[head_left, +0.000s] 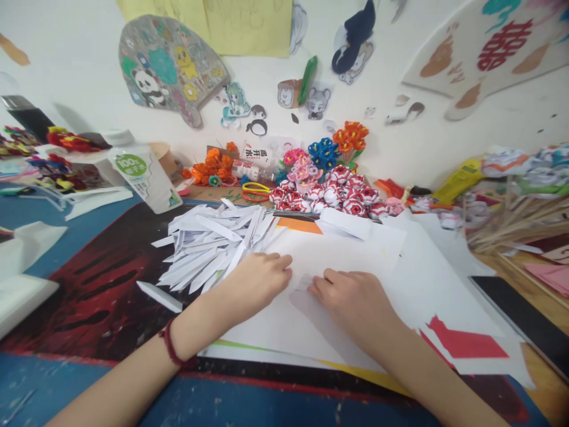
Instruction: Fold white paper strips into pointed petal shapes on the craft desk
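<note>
My left hand [262, 281], wearing a dark red cord bracelet [169, 344], is closed with its fingers curled over a large white paper sheet [355, 255]. What it grips, if anything, is hidden. My right hand [355, 299] is closed too, thumb and fingers pinched on a small piece of white paper [303, 283] that shows faintly between the hands. Beside my left hand lies a heap of folded white paper strips [213, 237]. One loose folded strip [160, 296] rests apart from it on the dark mat.
A white bottle [144, 172] stands behind the dark red-and-black mat [98, 308]. Handmade flowers [338, 190] line the wall. Red paper scraps [471, 344] and a black phone [524, 314] lie at right, with thin sticks [511, 219] behind.
</note>
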{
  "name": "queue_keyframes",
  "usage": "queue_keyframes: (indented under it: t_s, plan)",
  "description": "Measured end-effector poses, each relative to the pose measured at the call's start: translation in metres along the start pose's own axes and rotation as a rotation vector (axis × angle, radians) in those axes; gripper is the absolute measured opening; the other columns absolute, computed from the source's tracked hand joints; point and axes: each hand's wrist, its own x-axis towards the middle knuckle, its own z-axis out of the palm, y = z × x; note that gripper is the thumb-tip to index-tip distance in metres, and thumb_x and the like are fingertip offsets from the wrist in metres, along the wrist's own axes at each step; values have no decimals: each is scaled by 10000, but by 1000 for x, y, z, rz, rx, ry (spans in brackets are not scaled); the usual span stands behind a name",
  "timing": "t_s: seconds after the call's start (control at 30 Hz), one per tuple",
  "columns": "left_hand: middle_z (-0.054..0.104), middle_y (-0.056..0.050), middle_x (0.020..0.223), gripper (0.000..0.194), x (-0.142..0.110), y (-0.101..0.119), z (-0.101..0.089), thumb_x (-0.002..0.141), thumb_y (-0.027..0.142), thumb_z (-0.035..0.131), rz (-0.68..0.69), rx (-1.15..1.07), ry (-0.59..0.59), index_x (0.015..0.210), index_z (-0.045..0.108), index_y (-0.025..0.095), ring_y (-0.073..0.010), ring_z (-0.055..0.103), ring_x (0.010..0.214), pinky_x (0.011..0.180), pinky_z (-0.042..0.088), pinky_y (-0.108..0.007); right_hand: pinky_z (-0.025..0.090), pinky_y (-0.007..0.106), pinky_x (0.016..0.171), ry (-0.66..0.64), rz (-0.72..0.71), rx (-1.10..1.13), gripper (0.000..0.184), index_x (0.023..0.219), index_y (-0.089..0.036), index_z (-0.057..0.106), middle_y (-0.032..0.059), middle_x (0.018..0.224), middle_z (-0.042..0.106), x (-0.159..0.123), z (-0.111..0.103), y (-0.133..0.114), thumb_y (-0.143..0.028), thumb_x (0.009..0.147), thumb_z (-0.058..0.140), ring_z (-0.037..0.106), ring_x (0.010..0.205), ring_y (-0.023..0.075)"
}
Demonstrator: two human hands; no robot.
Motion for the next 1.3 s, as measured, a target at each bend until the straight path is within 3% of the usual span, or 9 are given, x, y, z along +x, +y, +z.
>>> queue_keyframes:
  t_s: [0.27, 0.47, 0.67, 0.9, 1.13, 1.23, 1.3]
  plan:
    - [563, -45, 763, 188, 0, 2, -2, 839, 73, 497, -62, 16, -26, 691, 590, 142, -167, 540, 627, 526, 375, -292, 141, 293, 485, -33, 36, 32, 236, 662, -181, 635, 12, 633, 614, 2, -1, 2, -193, 883, 553, 539, 488, 144]
    - [572, -42, 740, 336, 5, 4, 9, 941, 343, 446, -156, -1, 102, 710, 586, 144, -173, 566, 656, 532, 355, -285, 173, 273, 481, -100, 164, 201, 235, 688, -180, 629, 3, 677, 611, 8, -3, 8, -251, 898, 550, 561, 548, 133]
    - [603, -14, 867, 122, 9, 4, 19, 875, 291, 587, -233, -167, 150, 870, 558, 172, -179, 582, 791, 604, 384, -279, 252, 241, 539, -119, 323, 476, 102, 726, -211, 605, -45, 761, 616, 10, 0, 15, -215, 823, 636, 562, 626, 116]
    - [586, -1, 828, 147, 9, 5, 24, 842, 264, 632, -266, -253, 167, 837, 516, 174, -167, 554, 738, 606, 372, -279, 307, 235, 579, -191, 399, 678, 102, 775, -219, 603, -32, 779, 631, 11, 2, 24, -205, 737, 697, 565, 710, 142]
    - [579, -5, 799, 75, 8, 6, 20, 898, 224, 546, -118, -125, 151, 837, 537, 181, -184, 533, 757, 634, 369, -306, 327, 238, 571, -193, 340, 688, 69, 710, -212, 630, -35, 710, 637, 13, -5, 22, -198, 775, 647, 558, 658, 134]
    - [570, -17, 785, 130, 7, 6, 15, 920, 186, 487, -44, -2, 146, 797, 527, 176, -195, 506, 747, 622, 353, -326, 333, 243, 582, -117, 300, 573, 119, 688, -201, 624, -36, 723, 636, 12, -5, 20, -136, 788, 618, 564, 668, 130]
    - [564, -23, 782, 146, 7, 5, 12, 924, 172, 470, -4, 56, 149, 786, 517, 173, -196, 492, 727, 605, 341, -333, 343, 251, 600, -37, 198, 470, 134, 701, -179, 613, -19, 734, 626, 10, -3, 18, -102, 808, 593, 566, 692, 134]
